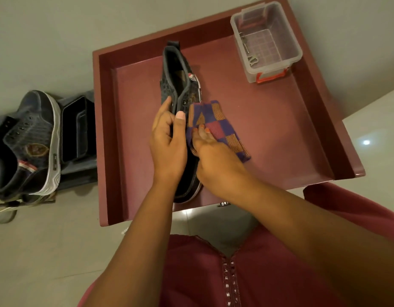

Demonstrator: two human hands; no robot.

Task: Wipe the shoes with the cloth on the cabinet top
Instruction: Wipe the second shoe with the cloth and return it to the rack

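Dark grey-black shoe (178, 85) under the left hand (167, 140), white-edged sole, a red-white-blue tab near its collar. By the right hand (216, 160), the cloth (218, 127) shows purple, red and orange-striped checks. Maroon table (269, 138). Beyond the hands, a clear box (267, 41) with an orange-red latch.

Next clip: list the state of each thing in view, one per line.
Shoe on cabinet: lying on its side, unlaced.
Checked cloth: pressed against the shoe's side.
Left hand: gripping the shoe.
Right hand: holding the cloth.
Second shoe: off the cabinet, untouched.
Clear box: lidless, keys inside.
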